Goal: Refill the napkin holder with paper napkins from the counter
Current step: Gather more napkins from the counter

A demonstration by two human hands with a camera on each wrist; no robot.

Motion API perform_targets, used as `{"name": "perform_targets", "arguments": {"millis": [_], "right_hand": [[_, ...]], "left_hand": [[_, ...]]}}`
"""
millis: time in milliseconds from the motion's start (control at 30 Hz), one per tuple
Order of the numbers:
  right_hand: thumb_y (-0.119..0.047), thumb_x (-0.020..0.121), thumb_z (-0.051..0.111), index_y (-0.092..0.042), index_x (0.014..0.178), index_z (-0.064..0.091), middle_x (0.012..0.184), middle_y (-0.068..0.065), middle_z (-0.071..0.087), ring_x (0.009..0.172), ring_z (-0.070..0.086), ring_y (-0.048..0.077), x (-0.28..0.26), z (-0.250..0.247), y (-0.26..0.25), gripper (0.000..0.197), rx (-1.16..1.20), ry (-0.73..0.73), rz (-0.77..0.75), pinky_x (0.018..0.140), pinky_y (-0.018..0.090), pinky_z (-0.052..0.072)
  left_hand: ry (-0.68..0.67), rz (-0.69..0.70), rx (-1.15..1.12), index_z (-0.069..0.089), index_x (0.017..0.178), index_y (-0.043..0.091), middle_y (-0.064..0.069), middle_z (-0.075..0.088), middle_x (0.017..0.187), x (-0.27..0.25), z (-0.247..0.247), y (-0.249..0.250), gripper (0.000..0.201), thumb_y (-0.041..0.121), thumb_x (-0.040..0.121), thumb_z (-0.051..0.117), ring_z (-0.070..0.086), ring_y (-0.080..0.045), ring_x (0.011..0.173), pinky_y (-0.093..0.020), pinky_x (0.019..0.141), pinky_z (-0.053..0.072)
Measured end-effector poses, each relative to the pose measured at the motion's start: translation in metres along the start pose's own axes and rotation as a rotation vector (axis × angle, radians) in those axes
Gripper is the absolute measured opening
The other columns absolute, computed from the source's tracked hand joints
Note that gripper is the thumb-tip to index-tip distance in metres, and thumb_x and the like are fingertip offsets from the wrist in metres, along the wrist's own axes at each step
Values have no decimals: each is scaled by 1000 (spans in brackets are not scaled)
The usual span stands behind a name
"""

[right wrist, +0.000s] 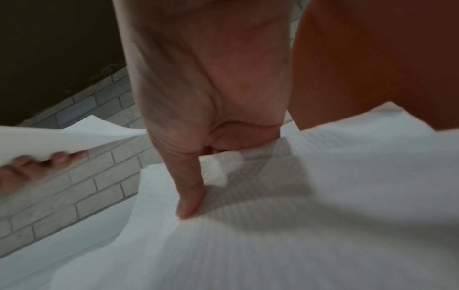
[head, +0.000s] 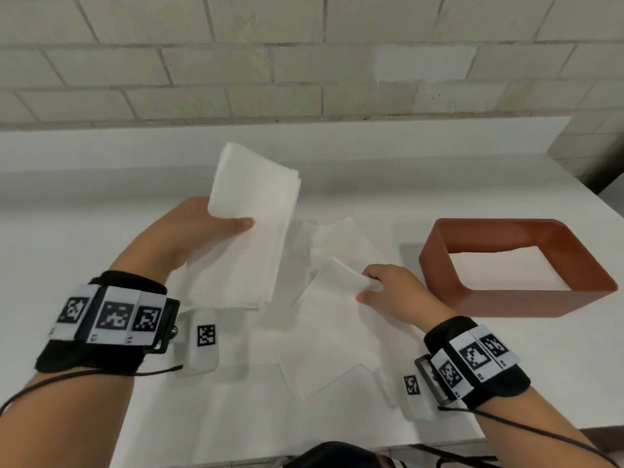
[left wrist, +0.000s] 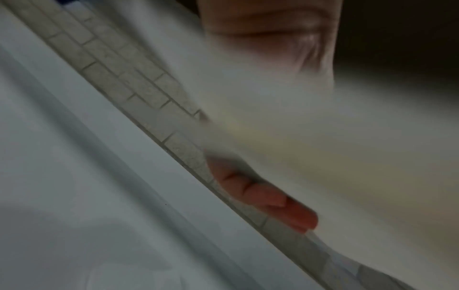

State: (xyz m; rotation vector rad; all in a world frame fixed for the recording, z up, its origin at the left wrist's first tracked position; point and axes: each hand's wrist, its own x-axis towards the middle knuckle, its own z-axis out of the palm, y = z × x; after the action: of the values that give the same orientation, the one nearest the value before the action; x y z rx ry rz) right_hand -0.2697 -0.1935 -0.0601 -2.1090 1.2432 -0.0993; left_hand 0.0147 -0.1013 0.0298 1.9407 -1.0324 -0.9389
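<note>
My left hand [head: 202,228] grips a stack of white paper napkins [head: 256,211], thumb on top, lifted and tilted above the white counter [head: 101,184]. In the left wrist view the stack [left wrist: 323,157] is a blur with fingers [left wrist: 273,198] under it. My right hand [head: 388,288] pinches the lifted corner of a loose napkin [head: 341,268] on the counter. In the right wrist view the thumb [right wrist: 191,192] presses that napkin [right wrist: 298,225]. The terracotta rectangular napkin holder [head: 499,298] stands to the right, close to my right hand, its brown wall [right wrist: 372,58] seen in the right wrist view.
More loose napkins lie spread on the counter, one [head: 324,369] near the front edge and others [head: 337,238] between my hands. A light brick wall [head: 304,55] runs behind the counter. The counter's right edge [head: 594,204] falls away past the holder.
</note>
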Motion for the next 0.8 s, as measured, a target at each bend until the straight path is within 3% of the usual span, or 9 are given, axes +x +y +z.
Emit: {"name": "perform_targets", "arguments": {"millis": [67,200,367,467,567,667,800], "right_hand": [[-23,85,66,-25,76,55,79,-4,58,75,55,16,-1,-5,0,14,17,-8,-4,63,26,39],[-22,84,68,-17,87,62,88,1,65,84,61,20,-6,-14,-1,7,56,-13,-8,76,34,47],[-24,87,66,-13,101,61,99,2,64,95,61,23,-8,-25,5,18,120,114,81,77,31,45],[-21,88,65,-8,106,61,101,8,66,94,62,27,-8,-33,3,23,242,253,115,82,36,49],[-18,87,67,-5,105,62,100,10,67,90,64,27,-8,-36,-1,23,409,316,128,76,34,51],[-18,86,69,-7,106,63,101,10,69,91,67,28,-7,-36,-3,24,594,317,167,85,46,55],[-19,86,69,-11,107,64,103,6,72,93,69,26,-8,-36,-9,24,769,297,153,89,50,54]], "left_hand": [[-81,-40,92,68,97,24,4,71,91,-9,6,-3,24,34,76,75,67,-20,83,-33,68,50],[-189,-86,318,65,89,25,5,68,89,-12,30,-17,19,37,78,74,65,-17,80,-29,66,48],[-13,-238,4,63,106,10,-5,67,93,-8,57,-36,34,33,83,70,64,-21,80,-29,62,48],[-3,-367,-144,61,113,0,-14,67,105,-10,87,-54,43,27,82,71,65,-31,93,-41,82,54],[84,-346,78,58,115,3,-15,61,115,-12,109,-66,50,35,79,70,61,-32,101,-42,89,52],[147,-340,354,48,121,3,-16,44,124,-17,121,-61,64,44,76,70,48,-33,115,-34,89,46],[184,-376,436,39,124,4,-18,37,127,-24,133,-51,74,42,73,76,44,-32,116,-35,89,44]]}}
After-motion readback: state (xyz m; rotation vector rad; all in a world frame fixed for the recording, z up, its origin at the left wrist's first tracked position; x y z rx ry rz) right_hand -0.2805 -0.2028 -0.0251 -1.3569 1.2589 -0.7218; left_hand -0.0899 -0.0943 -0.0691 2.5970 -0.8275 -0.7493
